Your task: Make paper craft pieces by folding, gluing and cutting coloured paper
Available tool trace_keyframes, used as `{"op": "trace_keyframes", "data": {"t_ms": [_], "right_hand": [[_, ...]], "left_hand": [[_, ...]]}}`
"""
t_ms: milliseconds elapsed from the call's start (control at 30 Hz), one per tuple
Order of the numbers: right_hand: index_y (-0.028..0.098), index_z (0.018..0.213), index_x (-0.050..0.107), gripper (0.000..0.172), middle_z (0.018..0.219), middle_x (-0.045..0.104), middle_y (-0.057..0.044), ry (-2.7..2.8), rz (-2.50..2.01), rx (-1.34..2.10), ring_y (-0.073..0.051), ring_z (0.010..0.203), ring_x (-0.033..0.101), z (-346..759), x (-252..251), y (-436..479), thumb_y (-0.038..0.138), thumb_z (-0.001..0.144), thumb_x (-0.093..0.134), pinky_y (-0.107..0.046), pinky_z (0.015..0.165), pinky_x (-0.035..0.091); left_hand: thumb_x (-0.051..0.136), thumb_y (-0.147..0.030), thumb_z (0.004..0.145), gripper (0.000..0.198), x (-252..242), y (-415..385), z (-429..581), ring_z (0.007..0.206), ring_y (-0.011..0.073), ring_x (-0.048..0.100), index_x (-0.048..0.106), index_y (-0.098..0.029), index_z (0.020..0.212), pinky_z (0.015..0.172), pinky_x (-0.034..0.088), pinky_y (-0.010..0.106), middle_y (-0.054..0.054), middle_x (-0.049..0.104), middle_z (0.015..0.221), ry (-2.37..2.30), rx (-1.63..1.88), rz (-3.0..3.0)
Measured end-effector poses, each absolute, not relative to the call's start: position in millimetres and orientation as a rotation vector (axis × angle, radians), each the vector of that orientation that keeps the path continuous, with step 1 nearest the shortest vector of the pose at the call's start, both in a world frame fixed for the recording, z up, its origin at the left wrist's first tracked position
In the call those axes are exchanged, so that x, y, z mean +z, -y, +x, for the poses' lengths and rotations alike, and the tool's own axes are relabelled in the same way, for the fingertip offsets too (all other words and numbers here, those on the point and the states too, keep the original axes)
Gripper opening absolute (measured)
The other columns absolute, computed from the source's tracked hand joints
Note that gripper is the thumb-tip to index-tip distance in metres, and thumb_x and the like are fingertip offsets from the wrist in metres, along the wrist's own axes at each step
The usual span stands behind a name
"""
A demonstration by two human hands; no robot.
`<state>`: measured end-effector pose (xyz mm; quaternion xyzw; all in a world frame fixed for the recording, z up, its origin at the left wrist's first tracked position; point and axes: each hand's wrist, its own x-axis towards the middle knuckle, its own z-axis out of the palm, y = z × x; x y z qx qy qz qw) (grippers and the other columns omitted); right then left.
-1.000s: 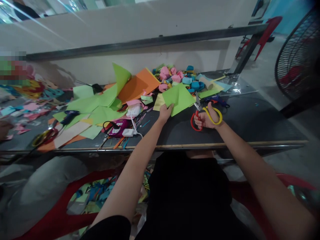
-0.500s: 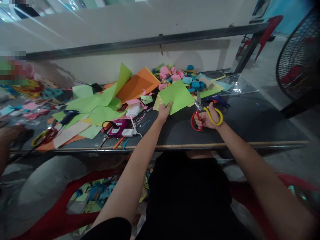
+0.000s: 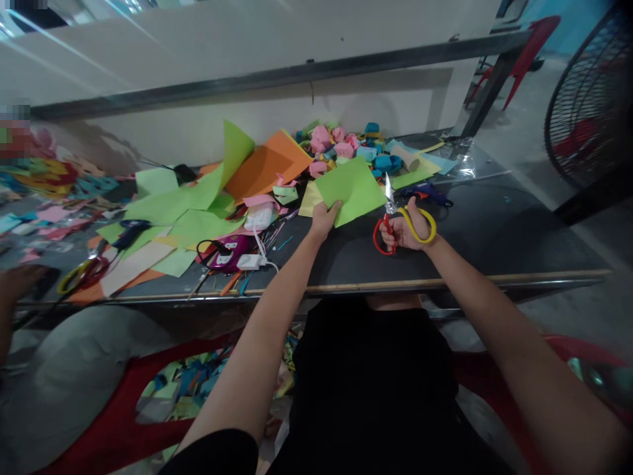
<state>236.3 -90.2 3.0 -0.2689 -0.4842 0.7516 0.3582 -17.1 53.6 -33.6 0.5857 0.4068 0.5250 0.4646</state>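
Observation:
A bright green sheet of paper (image 3: 353,191) is pinched at its lower left edge by my left hand (image 3: 325,221), with a pale yellow piece (image 3: 308,199) beside it. Just right of the sheet, my right hand (image 3: 406,232) has its fingers through the handles of the scissors (image 3: 390,198), one handle red and one yellow. The metal blades point up and away from me, close to the sheet's right edge. Behind the sheet lie rolled paper pieces in pink (image 3: 321,137) and blue (image 3: 387,163).
A purple power block (image 3: 232,254) with white plugs sits left of my left arm. Green and orange sheets (image 3: 271,165) spread behind it. Another pair of scissors (image 3: 79,274) lies near another person's hand (image 3: 20,282). A blue glue gun (image 3: 432,192) lies behind my right hand.
The scissors in my right hand have turned so the blades point more upward, and look more closed. My left hand keeps its hold on the green sheet. The view has shifted slightly.

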Motion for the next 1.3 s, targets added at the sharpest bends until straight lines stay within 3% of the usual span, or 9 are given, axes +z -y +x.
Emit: {"op": "trace_keyframes", "data": {"t_ms": [267, 1300], "right_hand": [[0.015, 0.092, 0.059, 0.102, 0.070, 0.057, -0.004, 1.224, -0.668, 1.943, -0.017, 0.063, 0.056, 236, 1, 92, 0.105, 0.075, 0.012, -0.033, 0.064, 0.054], [0.017, 0.089, 0.058, 0.098, 0.065, 0.056, -0.003, 1.181, -0.744, 1.892, -0.017, 0.058, 0.054, 222, 14, 98, 0.102, 0.077, 0.011, -0.031, 0.059, 0.053]], "left_hand": [[0.087, -0.053, 0.070, 0.059, -34, -55, -21, 0.111, 0.0302, 0.075, 0.078, -0.011, 0.110, 0.104, 0.059, 0.044, 0.017, 0.079, 0.119, -0.973, 1.297, 1.395], [0.090, -0.054, 0.064, 0.055, -26, -41, -14, 0.106, 0.0278, 0.075, 0.078, -0.012, 0.096, 0.098, 0.059, 0.041, 0.014, 0.081, 0.103, -0.946, 1.218, 1.352]]}}
